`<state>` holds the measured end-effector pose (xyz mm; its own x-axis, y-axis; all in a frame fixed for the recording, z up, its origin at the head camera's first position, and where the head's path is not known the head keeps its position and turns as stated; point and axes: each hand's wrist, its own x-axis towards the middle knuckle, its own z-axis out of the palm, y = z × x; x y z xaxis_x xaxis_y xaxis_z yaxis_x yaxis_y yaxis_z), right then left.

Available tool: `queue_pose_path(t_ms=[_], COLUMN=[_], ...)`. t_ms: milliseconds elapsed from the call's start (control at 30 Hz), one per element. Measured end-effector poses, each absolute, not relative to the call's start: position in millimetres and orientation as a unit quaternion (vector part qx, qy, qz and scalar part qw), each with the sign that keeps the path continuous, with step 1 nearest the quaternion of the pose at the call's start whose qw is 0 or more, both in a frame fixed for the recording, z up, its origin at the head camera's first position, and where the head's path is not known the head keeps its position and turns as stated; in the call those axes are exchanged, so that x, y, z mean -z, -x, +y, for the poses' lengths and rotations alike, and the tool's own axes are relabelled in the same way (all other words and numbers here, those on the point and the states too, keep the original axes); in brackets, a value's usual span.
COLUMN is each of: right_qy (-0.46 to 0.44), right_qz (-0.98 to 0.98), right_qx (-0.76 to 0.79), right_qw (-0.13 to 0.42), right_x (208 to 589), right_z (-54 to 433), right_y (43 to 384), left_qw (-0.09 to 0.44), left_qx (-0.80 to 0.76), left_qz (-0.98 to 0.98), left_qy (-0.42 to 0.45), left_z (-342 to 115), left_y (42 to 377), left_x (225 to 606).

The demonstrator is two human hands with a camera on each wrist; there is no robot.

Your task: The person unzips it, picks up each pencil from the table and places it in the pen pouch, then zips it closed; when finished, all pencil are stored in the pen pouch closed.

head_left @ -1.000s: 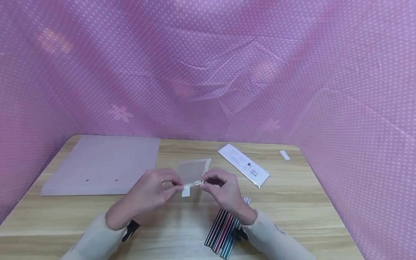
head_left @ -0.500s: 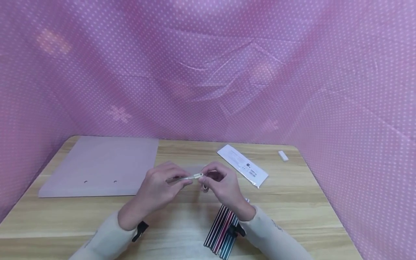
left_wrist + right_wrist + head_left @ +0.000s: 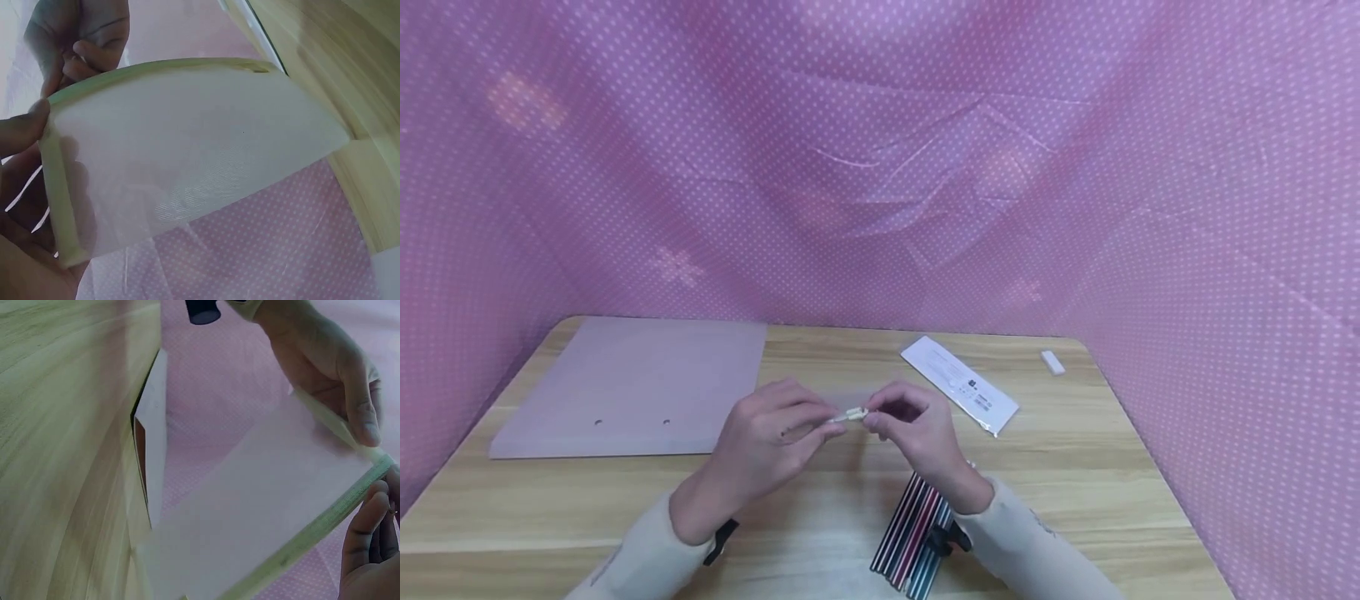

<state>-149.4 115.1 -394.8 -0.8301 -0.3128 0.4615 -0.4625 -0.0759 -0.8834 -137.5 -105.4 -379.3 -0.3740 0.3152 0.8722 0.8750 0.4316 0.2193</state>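
2-handed pinch on sheer pouch (image 3: 187,137)
Held by edge w/ L grip (image 3: 767,437), nr corner w/ R grip (image 3: 919,429); white pkt (image 3: 961,383) beyond R.

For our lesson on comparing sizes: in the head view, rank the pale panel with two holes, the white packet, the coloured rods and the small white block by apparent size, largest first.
1. Pale panel
2. White packet and coloured rods: too alike to rank, the rods being partly covered
3. Small white block
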Motion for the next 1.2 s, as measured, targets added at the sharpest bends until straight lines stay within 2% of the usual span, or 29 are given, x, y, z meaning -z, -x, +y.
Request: queue_pose_path(t_ms=[400,1200], right_qy=[-0.322,-0.301], right_qz=[-0.659,-0.690], right_qx=[-0.678,-0.658], right_qw=[0.056,0.028], right_x=[395.4,394.3], right_z=[112.5,121.6], right_y=[151.1,153.2], left_qw=[0.410,0.416], left_qx=[0.391,0.418], left_qz=[-0.722,-0.693], left_qy=[0.397,0.415], left_z=[-99.5,-99.2], left_y=[131.1,137.8], left_x=[381.2,384.4])
